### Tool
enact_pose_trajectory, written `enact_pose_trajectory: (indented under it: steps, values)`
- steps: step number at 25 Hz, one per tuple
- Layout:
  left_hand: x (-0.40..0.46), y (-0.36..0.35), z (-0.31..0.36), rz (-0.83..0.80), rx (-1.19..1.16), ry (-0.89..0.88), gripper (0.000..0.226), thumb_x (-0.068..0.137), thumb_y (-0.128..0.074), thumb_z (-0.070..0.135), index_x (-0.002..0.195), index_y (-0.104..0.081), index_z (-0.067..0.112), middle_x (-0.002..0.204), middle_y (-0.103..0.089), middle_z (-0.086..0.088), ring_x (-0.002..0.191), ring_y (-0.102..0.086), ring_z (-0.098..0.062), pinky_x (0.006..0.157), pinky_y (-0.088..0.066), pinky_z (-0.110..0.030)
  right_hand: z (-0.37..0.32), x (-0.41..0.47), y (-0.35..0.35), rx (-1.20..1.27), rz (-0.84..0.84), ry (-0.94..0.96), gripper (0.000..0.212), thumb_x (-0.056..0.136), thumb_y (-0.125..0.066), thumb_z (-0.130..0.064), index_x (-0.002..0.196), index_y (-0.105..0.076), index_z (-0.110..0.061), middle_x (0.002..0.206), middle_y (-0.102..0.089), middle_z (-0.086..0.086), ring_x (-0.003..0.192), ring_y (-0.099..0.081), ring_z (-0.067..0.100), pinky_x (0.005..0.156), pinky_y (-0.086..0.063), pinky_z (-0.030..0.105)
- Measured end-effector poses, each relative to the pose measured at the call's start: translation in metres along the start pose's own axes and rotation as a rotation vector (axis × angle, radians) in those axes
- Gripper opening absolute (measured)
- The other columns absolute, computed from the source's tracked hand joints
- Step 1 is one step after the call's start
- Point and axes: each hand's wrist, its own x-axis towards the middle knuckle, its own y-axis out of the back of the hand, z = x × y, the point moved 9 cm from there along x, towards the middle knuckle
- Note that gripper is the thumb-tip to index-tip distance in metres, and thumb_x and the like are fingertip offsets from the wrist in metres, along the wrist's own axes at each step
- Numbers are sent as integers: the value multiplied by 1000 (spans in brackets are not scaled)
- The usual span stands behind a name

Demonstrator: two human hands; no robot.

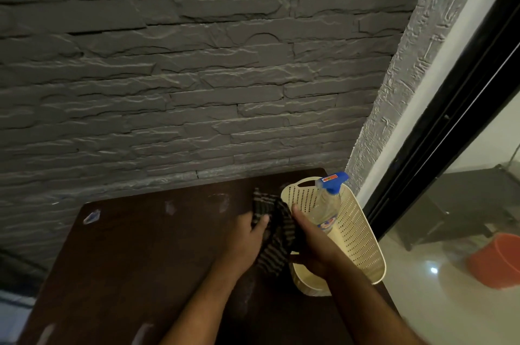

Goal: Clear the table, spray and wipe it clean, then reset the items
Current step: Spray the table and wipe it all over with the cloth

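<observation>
A dark brown table [135, 254] stands against a grey stone wall, with pale smears on its top. At its right side sits a cream perforated basket [357, 235]. In the basket stands a clear spray bottle [327, 205] with a blue trigger head. My right hand [312, 243] grips the lower part of the bottle, thumb up. A dark striped cloth [277, 235] hangs between my hands over the basket's left rim. My left hand [247, 235] holds the cloth near its upper end, thumb on top.
The stone wall [197, 77] runs along the table's far edge. To the right is a black-framed glass door [439, 125]; beyond it are a glossy floor, an orange bucket [498, 260] and a dark stand [464, 204].
</observation>
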Motion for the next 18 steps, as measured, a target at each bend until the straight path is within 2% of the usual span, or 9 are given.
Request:
enact_pose_trajectory:
  steps: [2,4,7,11,13,14,16,17,18]
  values:
    - [2,14,25,-31,267,-92,26,99,-47,35,79,-61,24,72,-62,7,66,-58,-4,57,-39,-22,5,2,-8,201,-54,0,60,86,-42,-65,124,-60,-22,122,-66,8,113,-61,26,86,-51,42]
    - [7,30,37,-66,295,-95,29,99,-48,35,74,-59,24,71,-62,8,65,-57,-3,56,-38,-23,1,1,-16,286,-129,47,48,91,-44,-54,119,-64,-20,116,-70,9,107,-66,26,84,-52,41]
    - [18,57,32,-64,-33,42,27,99,-50,32,88,-71,17,87,-74,3,86,-69,-13,75,-50,-30,-8,4,-24,84,-230,120,45,84,-66,-28,126,-58,-13,126,-64,13,115,-62,29,96,-48,47]
    - [16,77,29,-190,-233,165,26,99,-49,27,97,-71,14,96,-76,-1,91,-70,-16,78,-51,-28,-32,0,-20,-222,-255,155,40,78,-72,-13,117,-63,-10,120,-67,10,113,-63,26,98,-48,46]
    - [13,87,33,-207,-294,158,24,99,-50,25,97,-71,13,97,-75,-3,89,-71,-16,77,-52,-27,-47,-3,-14,-357,-133,205,31,78,-72,-13,109,-65,-13,112,-69,6,107,-66,22,94,-52,42]
    - [14,91,34,-202,-322,150,24,99,-50,24,97,-70,12,96,-75,-4,87,-71,-15,75,-52,-25,-54,-3,-9,-451,6,252,27,80,-72,-16,105,-65,-15,108,-69,3,101,-66,19,89,-55,37]
    - [16,94,35,-191,-334,138,23,98,-50,25,96,-70,13,96,-75,-4,87,-70,-15,74,-53,-25,-69,-15,4,-633,438,381,23,83,-69,-28,104,-63,-19,102,-67,-3,87,-64,9,70,-54,24]
    - [16,95,35,-186,-329,136,23,98,-50,26,97,-70,13,96,-75,-4,88,-70,-16,75,-52,-27,-75,-25,3,-678,606,448,26,84,-67,-37,102,-63,-19,99,-67,-2,81,-62,7,65,-53,23]
    - [17,95,35,-188,-337,136,23,98,-51,27,98,-69,14,96,-75,-4,90,-70,-17,77,-51,-29,-71,-26,0,-655,658,451,33,82,-64,-48,98,-64,-19,95,-69,0,79,-63,9,66,-56,29]
